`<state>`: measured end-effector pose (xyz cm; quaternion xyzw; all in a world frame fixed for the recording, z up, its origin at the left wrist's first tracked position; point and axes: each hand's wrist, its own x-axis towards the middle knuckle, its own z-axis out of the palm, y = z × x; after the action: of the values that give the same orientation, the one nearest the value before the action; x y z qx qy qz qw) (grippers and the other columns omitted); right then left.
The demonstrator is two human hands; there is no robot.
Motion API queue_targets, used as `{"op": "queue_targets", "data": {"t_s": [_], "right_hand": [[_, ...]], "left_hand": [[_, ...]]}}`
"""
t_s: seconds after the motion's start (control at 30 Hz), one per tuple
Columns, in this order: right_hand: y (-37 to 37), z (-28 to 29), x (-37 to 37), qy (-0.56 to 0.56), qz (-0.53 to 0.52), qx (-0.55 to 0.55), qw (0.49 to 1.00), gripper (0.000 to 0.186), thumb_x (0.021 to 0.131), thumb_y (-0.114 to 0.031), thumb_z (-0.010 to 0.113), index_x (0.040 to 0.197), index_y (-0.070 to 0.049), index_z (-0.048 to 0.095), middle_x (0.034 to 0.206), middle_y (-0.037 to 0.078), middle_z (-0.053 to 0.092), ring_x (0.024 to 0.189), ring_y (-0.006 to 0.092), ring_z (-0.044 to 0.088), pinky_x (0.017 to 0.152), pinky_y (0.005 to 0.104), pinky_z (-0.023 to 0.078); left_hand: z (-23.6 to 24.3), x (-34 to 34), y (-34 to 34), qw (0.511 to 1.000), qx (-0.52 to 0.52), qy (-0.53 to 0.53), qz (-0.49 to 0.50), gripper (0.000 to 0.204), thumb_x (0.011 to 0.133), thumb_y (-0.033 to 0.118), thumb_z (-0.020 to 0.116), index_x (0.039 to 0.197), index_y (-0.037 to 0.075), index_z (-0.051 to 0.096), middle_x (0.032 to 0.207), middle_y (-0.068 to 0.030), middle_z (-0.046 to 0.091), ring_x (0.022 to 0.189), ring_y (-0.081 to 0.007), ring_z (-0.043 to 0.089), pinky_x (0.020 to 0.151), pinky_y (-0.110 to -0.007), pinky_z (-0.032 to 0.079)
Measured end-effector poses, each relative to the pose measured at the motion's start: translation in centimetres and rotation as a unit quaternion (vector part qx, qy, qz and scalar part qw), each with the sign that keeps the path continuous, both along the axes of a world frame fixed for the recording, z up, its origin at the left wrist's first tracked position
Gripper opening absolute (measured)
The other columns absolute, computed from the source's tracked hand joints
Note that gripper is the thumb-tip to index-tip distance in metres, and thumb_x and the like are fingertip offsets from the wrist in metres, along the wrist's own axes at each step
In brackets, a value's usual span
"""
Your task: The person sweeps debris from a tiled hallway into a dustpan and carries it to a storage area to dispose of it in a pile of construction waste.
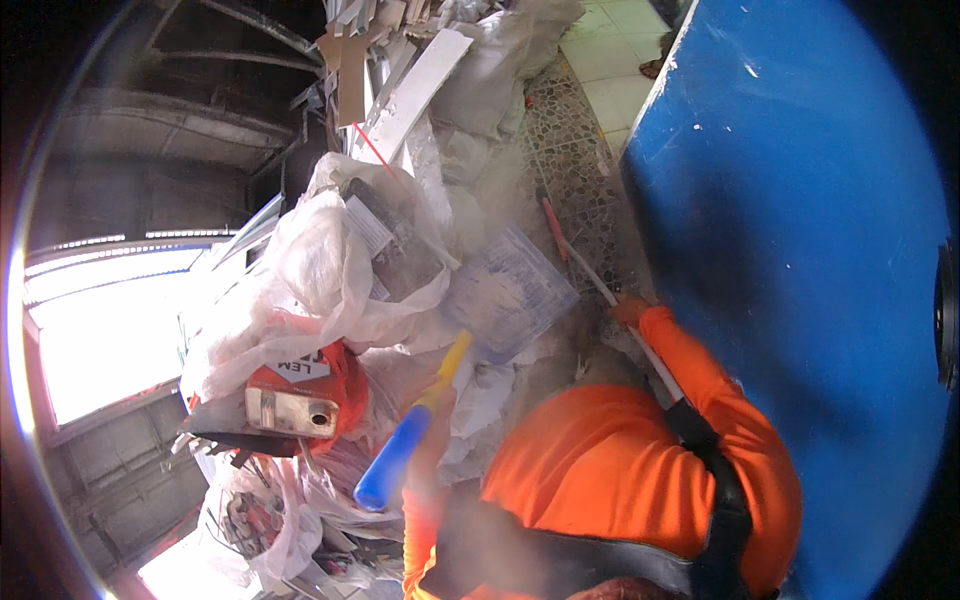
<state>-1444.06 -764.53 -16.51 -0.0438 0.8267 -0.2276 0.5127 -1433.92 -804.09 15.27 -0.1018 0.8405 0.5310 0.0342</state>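
My left hand (pixel 432 425) is wrapped round the blue and yellow handle (pixel 410 430) of a dustpan. Its wide, see-through pan (pixel 510 290) is coated with pale dust and tilts beside the mouth of a white plastic sack (pixel 310 245). My right hand (pixel 630 312) grips the pale pole of a broom (pixel 658 372), which slants down to a narrow red head (pixel 553 228) at the floor. Inside the sack's mouth lie dark and grey scraps, partly covered by the plastic. Dusty haze blurs the area round the pan.
A blue panel (pixel 790 200) rises close along my right side. White and brown board offcuts (pixel 415 95) pile up ahead. On the left are a red bag (pixel 320 375) and another clear bag of debris (pixel 265 520). Pebble-patterned floor (pixel 580 140) runs between the heap and panel.
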Motion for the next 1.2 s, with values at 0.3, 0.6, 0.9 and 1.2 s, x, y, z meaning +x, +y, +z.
{"op": "queue_targets", "data": {"t_s": [0.3,0.6,0.9,1.2], "right_hand": [[4.7,-3.7,10.2,0.0,0.299,0.184,0.936,0.028,0.081,-0.02,0.056,0.106,-0.011,0.066,0.108,0.009,0.064,0.099,0.0299,0.059,0.085,0.0417,0.046],[-7.2,0.0,-5.1,-0.102,-0.237,-0.114,0.959,0.028,0.086,-0.028,0.059,0.081,0.0,0.062,0.069,0.011,0.062,0.058,0.0233,0.06,0.053,0.0392,0.045],[1.7,-5.5,-15.4,0.179,0.372,0.167,0.895,0.028,0.077,-0.021,0.062,0.097,-0.002,0.067,0.086,0.014,0.066,0.076,0.0244,0.064,0.064,0.0357,0.051],[2.5,-3.5,-29.6,0.026,0.131,0.057,0.989,0.035,0.076,-0.023,0.064,0.107,-0.007,0.064,0.089,0.014,0.067,0.078,0.0283,0.066,0.067,0.0364,0.052]], "left_hand": [[-1.5,-3.5,-2.4,0.993,-0.057,0.017,-0.099,0.024,0.079,0.013,0.07,0.099,0.006,0.059,0.111,-0.0148,0.058,0.103,-0.0279,0.056,0.087,-0.036,0.044],[-2.6,-3.7,-4.2,0.991,-0.08,-0.038,-0.103,0.026,0.078,0.02,0.072,0.097,0.006,0.06,0.11,-0.0144,0.059,0.1,-0.0281,0.057,0.085,-0.037,0.046],[-3.7,-3.4,-2.5,0.992,-0.078,-0.057,-0.082,0.028,0.081,0.016,0.07,0.104,0.007,0.057,0.113,-0.017,0.057,0.104,-0.0284,0.057,0.086,-0.037,0.046],[-4.3,-9.5,4.9,0.995,-0.097,0.011,-0.003,0.029,0.078,0.009,0.071,0.103,0.009,0.057,0.113,-0.0156,0.058,0.103,-0.0271,0.057,0.086,-0.037,0.046]]}}
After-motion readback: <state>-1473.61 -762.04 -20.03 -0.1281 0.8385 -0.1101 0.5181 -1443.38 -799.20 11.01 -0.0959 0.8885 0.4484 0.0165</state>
